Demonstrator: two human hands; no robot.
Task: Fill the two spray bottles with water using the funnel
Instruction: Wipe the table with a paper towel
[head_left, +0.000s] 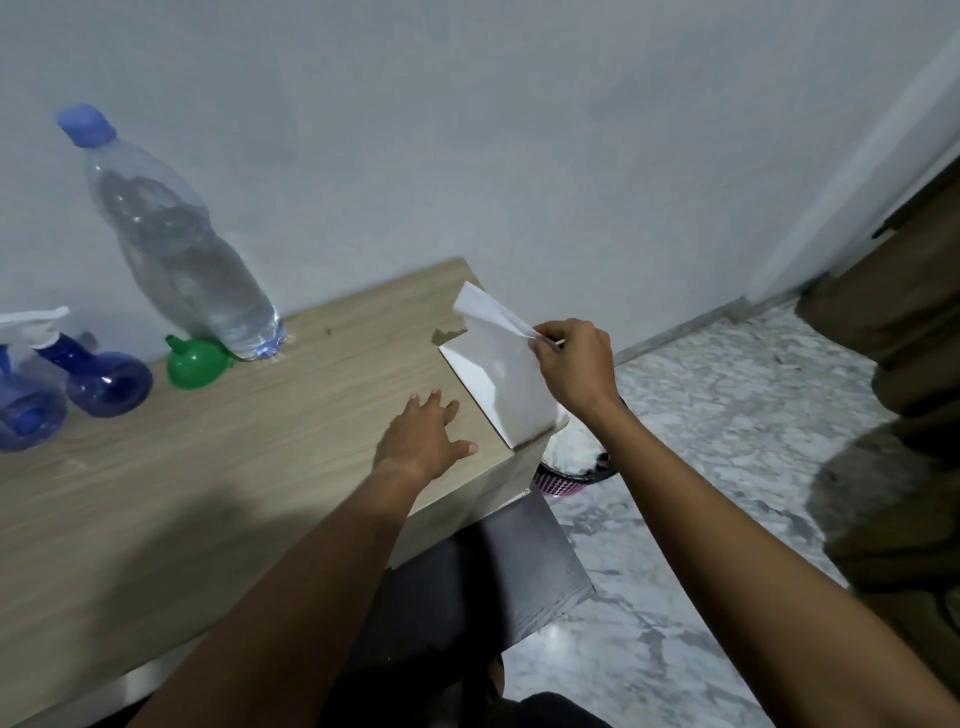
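The right hand (569, 364) pinches a tissue (488, 312) between thumb and fingers (545, 340) above the tissue box (498, 384). The left hand (423, 434) lies on the worktop (208, 467) just beside the box, fingers spread. Draw the tissue straight up; brace the box if it lifts. The two spray bottles (104, 382), funnel (195, 366) and water bottle (176, 244) rest untouched, well apart to the left.

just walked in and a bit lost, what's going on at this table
A person's right hand pinches a tissue sticking out of the white tissue box at the right end of the table, while the left hand lies flat on the table beside it. The capped water bottle, green funnel and two blue spray bottles stand untouched further left; no filling is under way.
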